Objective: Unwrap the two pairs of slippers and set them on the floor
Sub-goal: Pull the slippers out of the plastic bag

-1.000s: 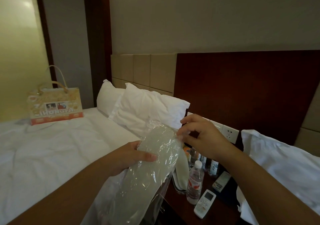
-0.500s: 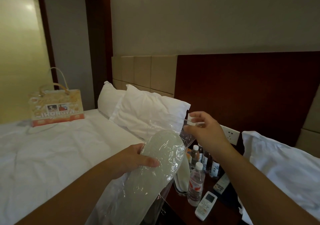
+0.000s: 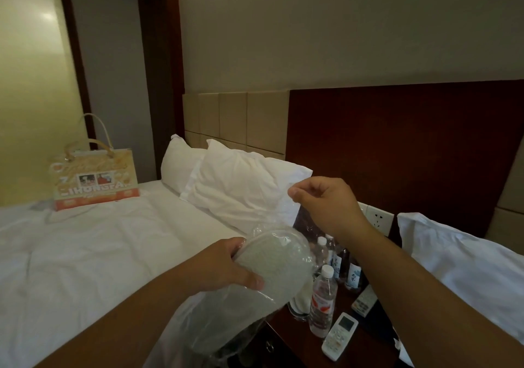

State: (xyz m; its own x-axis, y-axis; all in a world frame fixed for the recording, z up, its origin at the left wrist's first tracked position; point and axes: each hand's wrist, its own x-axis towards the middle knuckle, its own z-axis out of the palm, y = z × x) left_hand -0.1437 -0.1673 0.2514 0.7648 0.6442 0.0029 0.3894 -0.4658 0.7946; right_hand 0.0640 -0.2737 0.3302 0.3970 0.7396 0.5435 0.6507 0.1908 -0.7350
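Head view, hands. Gripping the wrapped slippers [image 3: 279, 265] in the left hand [image 3: 226, 265], with the thumb pressed on the near face and the fingers curled behind. Holding the pair in the air between bed [image 3: 99, 254] and nightstand [image 3: 297, 335], rounded end uppermost. Pinching a loose strip of the clear wrap [image 3: 224, 330] between thumb and forefinger of the right hand [image 3: 320, 200], above and just right of the slippers, and holding it stretched. Leaving the rest of the wrap hanging slack below the left hand, down past the nightstand's near edge.

Head view, room. Looking left across the rumpled white sheet of the bed to two white pillows [image 3: 241, 180] propped against a beige padded headboard [image 3: 241, 118]. Taking in a printed bag [image 3: 96, 177] with looped handles, standing upright on the bed near its far side, by a yellowish wall. Facing a dark wood panel [image 3: 397, 146] behind the nightstand, carrying a white socket [image 3: 378, 217] just right of the right hand. Showing, on the dark nightstand top, a capped bottle [image 3: 323, 302] with a red label standing upright. Also showing several smaller bottles [image 3: 354, 275] behind it, a white remote [image 3: 340, 335] lying flat in front of it, and a second remote [image 3: 364, 299] just beyond. Catching a third pillow [image 3: 459, 262] on the right, well apart from the other two. Closing above with a plain grey wall [image 3: 340, 27] and, left of it, a dark wood post [image 3: 158, 69].
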